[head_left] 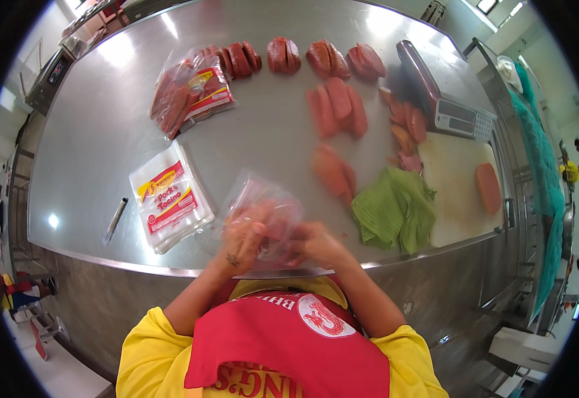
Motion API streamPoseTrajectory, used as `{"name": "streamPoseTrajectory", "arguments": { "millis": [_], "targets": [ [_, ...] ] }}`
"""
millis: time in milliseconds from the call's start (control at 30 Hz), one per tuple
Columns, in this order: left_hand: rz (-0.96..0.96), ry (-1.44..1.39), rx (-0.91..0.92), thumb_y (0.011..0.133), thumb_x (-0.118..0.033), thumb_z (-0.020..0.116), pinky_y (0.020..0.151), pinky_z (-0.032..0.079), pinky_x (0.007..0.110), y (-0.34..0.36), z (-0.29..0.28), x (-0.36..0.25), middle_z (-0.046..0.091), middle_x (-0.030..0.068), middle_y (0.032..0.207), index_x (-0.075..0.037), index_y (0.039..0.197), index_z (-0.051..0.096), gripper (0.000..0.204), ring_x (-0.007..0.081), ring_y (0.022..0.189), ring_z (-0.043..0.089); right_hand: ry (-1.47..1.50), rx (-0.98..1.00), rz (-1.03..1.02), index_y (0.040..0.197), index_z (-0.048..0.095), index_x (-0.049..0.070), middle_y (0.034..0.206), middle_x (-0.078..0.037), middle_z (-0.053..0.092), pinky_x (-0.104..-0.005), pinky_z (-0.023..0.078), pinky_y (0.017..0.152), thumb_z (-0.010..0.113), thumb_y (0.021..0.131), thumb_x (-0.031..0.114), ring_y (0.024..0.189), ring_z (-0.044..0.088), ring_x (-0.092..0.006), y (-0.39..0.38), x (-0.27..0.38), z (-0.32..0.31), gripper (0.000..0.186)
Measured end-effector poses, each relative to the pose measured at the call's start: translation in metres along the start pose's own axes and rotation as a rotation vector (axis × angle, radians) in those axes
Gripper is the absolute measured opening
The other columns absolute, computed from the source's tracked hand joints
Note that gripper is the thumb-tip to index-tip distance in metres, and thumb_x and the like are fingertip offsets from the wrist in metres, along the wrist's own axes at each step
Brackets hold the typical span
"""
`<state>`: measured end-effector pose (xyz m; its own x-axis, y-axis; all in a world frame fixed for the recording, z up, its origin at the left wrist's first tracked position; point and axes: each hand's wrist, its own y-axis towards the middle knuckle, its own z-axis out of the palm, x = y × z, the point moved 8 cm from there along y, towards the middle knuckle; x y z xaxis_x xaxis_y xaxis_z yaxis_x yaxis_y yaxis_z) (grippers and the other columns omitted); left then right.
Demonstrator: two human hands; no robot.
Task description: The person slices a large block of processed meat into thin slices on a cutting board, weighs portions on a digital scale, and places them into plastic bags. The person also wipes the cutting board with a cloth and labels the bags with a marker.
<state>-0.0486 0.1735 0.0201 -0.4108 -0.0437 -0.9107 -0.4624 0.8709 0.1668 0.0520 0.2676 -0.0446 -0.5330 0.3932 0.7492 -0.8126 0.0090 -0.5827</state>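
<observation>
A clear plastic bag (253, 189) is between my hands near the table's front edge, with pinkish meat showing through it. My left hand (241, 242) is closed on its left side. My right hand (317, 244) grips the bag's lower right side, its fingertips partly hidden by the plastic. Just left of my left hand lies a stack of printed plastic bags (170, 196) with red and yellow labels. Beyond my right hand are loose meat slices (334, 172), slightly blurred, and a crumpled green cloth (395, 209).
Farther back sit fanned meat slices (337, 107), a row of sliced meat portions (283, 55) and filled bags (193, 93). At right are a white cutting board (458, 159) with a meat block (488, 188), meat trimmings (408, 123) and a scale (462, 119). A marker (115, 220) lies left.
</observation>
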Motion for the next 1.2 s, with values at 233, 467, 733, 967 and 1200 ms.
{"name": "streamPoseTrajectory", "arguments": {
  "millis": [233, 467, 733, 967, 1200],
  "targets": [
    [-0.011, 0.53, 0.174, 0.1, -0.047, 0.02, 0.114, 0.016, 0.045, 0.002, 0.008, 0.011, 0.042, 0.0214, 0.14, 0.0, 0.141, 0.035, 0.064, 0.0401, 0.135, 0.032, -0.043, -0.042, 0.033, 0.126, 0.054, 0.006, 0.089, -0.011, 0.065, -0.0279, 0.055, 0.053, 0.054, 0.09, 0.005, 0.066, 0.067, -0.0198, 0.002, -0.005, 0.005, 0.036],
    [-0.096, 0.15, 0.056, 0.101, -0.046, 0.018, 0.113, 0.021, 0.043, 0.008, -0.007, 0.008, 0.044, 0.0212, 0.14, 0.004, 0.135, 0.044, 0.066, 0.0362, 0.135, 0.034, -0.035, -0.041, -0.018, 0.137, 0.047, 0.013, 0.081, -0.008, 0.064, -0.0267, 0.052, 0.048, 0.06, 0.089, 0.011, 0.057, 0.063, -0.016, 0.001, -0.002, 0.001, 0.05],
    [-0.178, 0.225, -0.281, 0.099, -0.025, 0.042, 0.104, 0.038, 0.036, -0.023, -0.058, 0.007, 0.052, 0.0203, 0.132, 0.002, 0.13, 0.05, 0.042, 0.0294, 0.126, 0.048, -0.25, -0.179, -0.15, 0.132, 0.053, 0.012, 0.071, -0.007, 0.064, -0.0261, 0.048, 0.047, 0.055, 0.084, 0.004, 0.053, 0.06, -0.0131, -0.011, 0.004, -0.007, 0.049],
    [-0.166, 0.563, -0.209, 0.085, 0.001, 0.055, 0.096, 0.046, 0.041, -0.075, -0.039, 0.008, 0.056, 0.0224, 0.124, 0.0, 0.125, 0.052, 0.04, 0.0379, 0.117, 0.053, -0.701, -0.179, -0.437, 0.121, 0.062, 0.014, 0.07, -0.009, 0.066, -0.0303, 0.044, 0.048, 0.056, 0.086, 0.023, 0.049, 0.054, -0.0152, -0.003, 0.018, 0.019, 0.037],
    [-0.255, 0.444, -0.283, 0.082, -0.002, 0.063, 0.092, 0.048, 0.04, -0.075, -0.044, 0.02, 0.058, 0.0201, 0.12, -0.005, 0.13, 0.049, 0.05, 0.0369, 0.111, 0.056, -0.129, -0.13, 0.059, 0.087, 0.061, 0.005, 0.055, -0.004, 0.056, -0.0285, 0.033, 0.032, 0.066, 0.084, 0.031, 0.034, 0.043, -0.0104, 0.01, 0.003, 0.032, 0.027]
  ]
}}
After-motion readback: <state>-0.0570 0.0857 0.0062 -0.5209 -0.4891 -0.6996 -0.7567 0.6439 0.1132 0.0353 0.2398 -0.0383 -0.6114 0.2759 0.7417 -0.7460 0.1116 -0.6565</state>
